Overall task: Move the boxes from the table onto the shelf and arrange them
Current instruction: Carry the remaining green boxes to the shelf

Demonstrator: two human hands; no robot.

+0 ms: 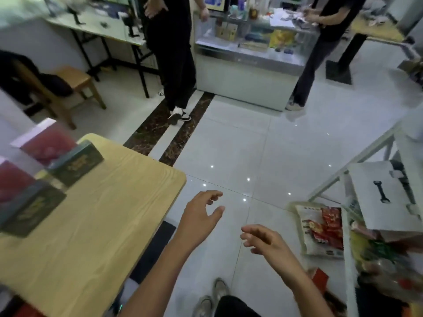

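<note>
1. Over the pale tiled floor [229, 145], between table and shelf, both your hands hang empty. The left hand [201, 216] has its fingers spread and loosely bent. The right hand [265, 242] is just as slack, and neither touches anything.
2. Nothing lies in either palm, so I judge you are between carries and free to take a box.
3. To your left, on the light wood-grain table [114, 213], the nearer dark green flat box with gold print [32, 209] stands propped up on edge. The farther green box [76, 164] stands the same way, with red boxes with pale edges [45, 143] behind them. Blur hides whether they touch.
4. Those boxes sit well apart from both hands. They are left of your left hand, and the table's rounded corner lies between. The left hand is the closer one, and the right is farther off.
5. To your right, near the right hand, is the white metal shelf [346, 259]. It carries a white carton marked with a black spanner [380, 197], and a red-and-white packet [320, 229] lies low beside it. You cannot tell from here which level is meant for the boxes.
</note>
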